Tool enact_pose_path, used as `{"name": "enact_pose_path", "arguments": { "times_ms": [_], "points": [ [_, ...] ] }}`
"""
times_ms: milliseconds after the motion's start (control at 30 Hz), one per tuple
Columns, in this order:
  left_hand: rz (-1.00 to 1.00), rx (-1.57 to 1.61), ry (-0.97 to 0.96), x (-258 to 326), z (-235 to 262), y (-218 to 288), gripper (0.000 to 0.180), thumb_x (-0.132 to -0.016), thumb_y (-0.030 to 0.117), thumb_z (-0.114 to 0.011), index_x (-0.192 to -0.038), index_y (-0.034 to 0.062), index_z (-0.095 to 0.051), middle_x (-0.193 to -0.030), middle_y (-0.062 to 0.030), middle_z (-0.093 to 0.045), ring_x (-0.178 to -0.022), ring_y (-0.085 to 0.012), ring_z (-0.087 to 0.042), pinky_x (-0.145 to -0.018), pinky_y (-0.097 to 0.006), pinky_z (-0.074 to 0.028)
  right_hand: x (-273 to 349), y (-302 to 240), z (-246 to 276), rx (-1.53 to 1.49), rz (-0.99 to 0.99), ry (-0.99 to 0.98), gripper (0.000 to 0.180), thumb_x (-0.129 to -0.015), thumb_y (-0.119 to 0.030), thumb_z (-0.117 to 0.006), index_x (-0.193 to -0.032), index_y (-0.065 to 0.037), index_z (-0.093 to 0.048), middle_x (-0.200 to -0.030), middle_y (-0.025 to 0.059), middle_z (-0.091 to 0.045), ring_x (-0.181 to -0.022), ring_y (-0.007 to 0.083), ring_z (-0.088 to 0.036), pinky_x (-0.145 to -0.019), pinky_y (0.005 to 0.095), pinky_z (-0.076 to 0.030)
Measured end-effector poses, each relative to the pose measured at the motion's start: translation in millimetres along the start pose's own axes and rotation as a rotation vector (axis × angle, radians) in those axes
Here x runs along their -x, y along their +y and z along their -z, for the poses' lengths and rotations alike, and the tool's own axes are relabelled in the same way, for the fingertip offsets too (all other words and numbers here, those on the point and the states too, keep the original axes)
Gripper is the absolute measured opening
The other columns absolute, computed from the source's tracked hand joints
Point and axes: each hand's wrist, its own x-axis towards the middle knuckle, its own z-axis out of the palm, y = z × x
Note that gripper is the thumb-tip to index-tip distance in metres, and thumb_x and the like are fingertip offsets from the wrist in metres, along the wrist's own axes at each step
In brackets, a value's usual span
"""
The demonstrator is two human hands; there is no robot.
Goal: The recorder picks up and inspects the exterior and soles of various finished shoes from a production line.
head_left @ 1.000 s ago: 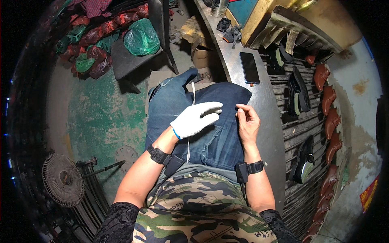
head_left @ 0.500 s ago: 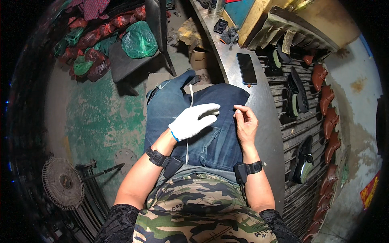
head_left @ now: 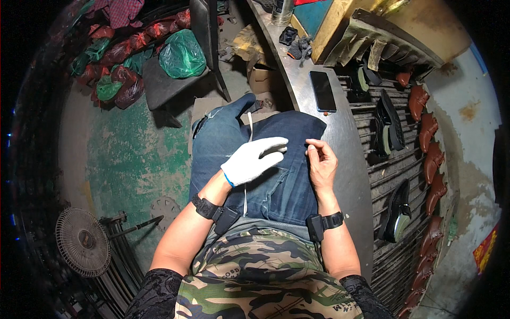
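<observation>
I see my left hand (head_left: 254, 159), in a white glove, lying flat with fingers spread on the jeans (head_left: 276, 186) over my lap, beside a thin white strip (head_left: 248, 127) running down the denim. My bare right hand (head_left: 320, 162) pinches its fingers together near the tabletop (head_left: 350, 175); whatever they hold is too small to tell.

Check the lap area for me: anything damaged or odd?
One oddity: only the left hand wears a white glove; the right hand is bare. The jeans look faded, and a white cord lies across them. Nothing spilled.
</observation>
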Motion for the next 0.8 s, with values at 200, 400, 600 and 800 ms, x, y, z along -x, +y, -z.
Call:
{"name": "enact_pose_path", "arguments": {
  "times_ms": [200,400,600,800],
  "points": [
    [-0.003,-0.022,0.004,0.1,0.8,3.4,0.043,-0.104,0.015,-0.066,-0.144,-0.0003,-0.06,-0.131,-0.0131,-0.072,-0.122,-0.0185,-0.067,-0.108,-0.033,-0.05,-0.8,-0.2,-0.7,0.004,-0.005,0.002,0.014,-0.1,-0.003,-0.067,-0.111,-0.002,-0.075,-0.091,-0.0022,-0.07,-0.081,0.0043,-0.062,-0.074,0.0199,-0.05],
    [-0.009,-0.02,0.006,-0.5,1.8,4.1,0.043,-0.104,0.016,-0.066,-0.144,-0.0001,-0.06,-0.131,-0.013,-0.073,-0.121,-0.0184,-0.067,-0.108,-0.033,-0.051,-2.1,1.2,-1.5,-0.001,0.005,0.006,0.014,-0.1,-0.003,-0.067,-0.111,-0.002,-0.076,-0.09,-0.0024,-0.07,-0.08,0.004,-0.062,-0.074,0.02,-0.05],
    [-0.005,-0.015,0.001,-2.6,2.5,1.7,0.043,-0.104,0.015,-0.066,-0.144,-0.0003,-0.06,-0.131,-0.0128,-0.072,-0.122,-0.0183,-0.067,-0.108,-0.033,-0.05,-3.2,-0.8,-1.2,0.018,0.004,0.005,0.014,-0.1,-0.004,-0.067,-0.111,-0.002,-0.076,-0.089,-0.0027,-0.07,-0.08,0.0039,-0.061,-0.073,0.0199,-0.049],
    [-0.006,-0.003,0.003,-2.8,3.4,4.0,0.043,-0.104,0.015,-0.066,-0.144,0.0001,-0.06,-0.131,-0.0125,-0.072,-0.122,-0.0181,-0.067,-0.108,-0.033,-0.05,-3.9,-1.0,-1.7,0.029,0.011,0.011,0.014,-0.1,-0.005,-0.068,-0.112,-0.003,-0.076,-0.088,-0.0042,-0.068,-0.077,0.0029,-0.058,-0.071,0.0191,-0.047]
  ]
}}
